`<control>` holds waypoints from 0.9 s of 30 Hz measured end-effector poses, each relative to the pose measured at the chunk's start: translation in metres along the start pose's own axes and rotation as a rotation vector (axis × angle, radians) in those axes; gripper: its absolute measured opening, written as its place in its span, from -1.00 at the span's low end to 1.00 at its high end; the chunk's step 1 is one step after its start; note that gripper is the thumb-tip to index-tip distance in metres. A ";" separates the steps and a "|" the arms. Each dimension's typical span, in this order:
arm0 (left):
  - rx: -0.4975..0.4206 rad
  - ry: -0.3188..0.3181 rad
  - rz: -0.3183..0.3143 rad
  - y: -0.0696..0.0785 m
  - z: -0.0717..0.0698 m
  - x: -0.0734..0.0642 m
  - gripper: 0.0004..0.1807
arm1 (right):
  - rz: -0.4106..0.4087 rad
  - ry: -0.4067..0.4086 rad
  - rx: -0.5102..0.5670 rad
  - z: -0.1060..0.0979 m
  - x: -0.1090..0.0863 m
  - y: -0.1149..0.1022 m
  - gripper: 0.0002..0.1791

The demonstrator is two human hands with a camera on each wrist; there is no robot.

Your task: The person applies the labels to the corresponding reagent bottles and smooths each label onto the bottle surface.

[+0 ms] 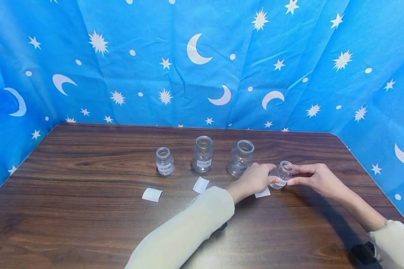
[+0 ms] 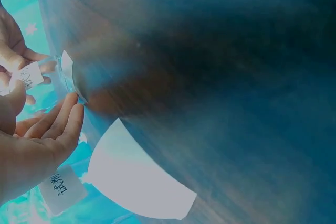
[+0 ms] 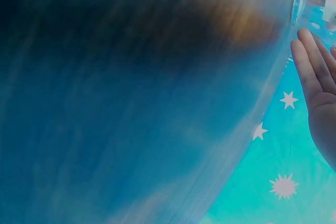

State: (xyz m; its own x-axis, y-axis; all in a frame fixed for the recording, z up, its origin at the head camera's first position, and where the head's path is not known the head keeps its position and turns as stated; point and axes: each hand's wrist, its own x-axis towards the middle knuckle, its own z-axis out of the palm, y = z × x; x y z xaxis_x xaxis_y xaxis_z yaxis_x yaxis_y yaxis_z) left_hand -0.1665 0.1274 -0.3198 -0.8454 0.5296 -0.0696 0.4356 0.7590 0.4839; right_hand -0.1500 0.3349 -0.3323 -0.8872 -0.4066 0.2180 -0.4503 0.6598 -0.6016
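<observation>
Both hands are at a small clear glass jar that stands at the right end of a row on the table. My left hand holds its left side, thumb at the front near a white handwritten label. From the right, my right hand pinches the jar between thumb and fingers. In the right wrist view, fingers lie fairly straight alongside the glass. A white paper piece lies below the left hand, partly covered by it.
Leftward stand a wider jar, partly behind the left hand, another labelled jar and a small labelled jar. Two more white paper pieces lie in front. A blue curtain with moons and stars borders the wooden table.
</observation>
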 end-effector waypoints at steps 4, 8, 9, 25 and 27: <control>-0.006 -0.002 0.012 -0.001 -0.001 0.000 -0.48 | -0.012 0.012 0.014 0.003 0.000 0.000 -0.54; -0.012 -0.005 0.007 -0.001 -0.001 0.000 -0.47 | -0.077 0.045 -0.030 0.008 0.001 -0.002 -0.53; -0.011 -0.005 0.006 -0.001 -0.001 0.000 -0.47 | -0.095 0.052 -0.046 0.009 0.001 -0.003 -0.53; 0.008 -0.023 -0.010 -0.004 -0.001 0.001 -0.42 | -0.206 0.010 -0.124 0.001 0.004 0.008 -0.71; 0.010 -0.031 -0.022 -0.003 -0.001 0.001 -0.41 | -0.192 0.002 -0.120 0.001 0.004 0.007 -0.70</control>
State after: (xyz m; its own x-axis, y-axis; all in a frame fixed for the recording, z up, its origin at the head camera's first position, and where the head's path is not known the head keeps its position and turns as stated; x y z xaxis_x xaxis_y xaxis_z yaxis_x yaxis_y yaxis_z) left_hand -0.1694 0.1250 -0.3206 -0.8448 0.5242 -0.1075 0.4202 0.7742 0.4733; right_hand -0.1566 0.3369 -0.3364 -0.7843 -0.5310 0.3209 -0.6194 0.6407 -0.4537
